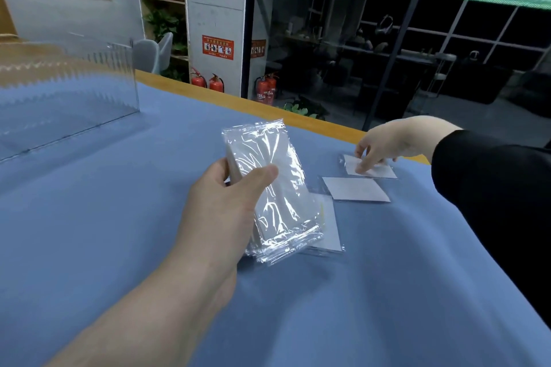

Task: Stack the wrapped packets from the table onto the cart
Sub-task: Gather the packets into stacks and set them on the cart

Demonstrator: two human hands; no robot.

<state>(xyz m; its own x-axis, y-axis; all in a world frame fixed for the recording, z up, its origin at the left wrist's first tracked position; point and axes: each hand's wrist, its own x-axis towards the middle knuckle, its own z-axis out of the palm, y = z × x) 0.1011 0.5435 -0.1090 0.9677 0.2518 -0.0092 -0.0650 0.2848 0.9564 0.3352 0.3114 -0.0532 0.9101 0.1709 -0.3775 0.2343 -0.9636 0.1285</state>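
Note:
My left hand (220, 211) grips a stack of clear-wrapped white packets (274, 188) above the blue table (119, 217), thumb across the front of the stack. Beneath that stack another packet (331, 229) lies flat on the cloth. Farther right, my right hand (384, 143) reaches down and pinches the far packet (378, 170) at its left edge with its fingertips. One more white packet (356, 189) lies flat just in front of that one. No cart is in view.
A clear acrylic box (68, 92) stands on the table at the far left. The table's wooden edge (268, 107) runs along the back, with red fire extinguishers (216, 83) and a glass wall beyond it.

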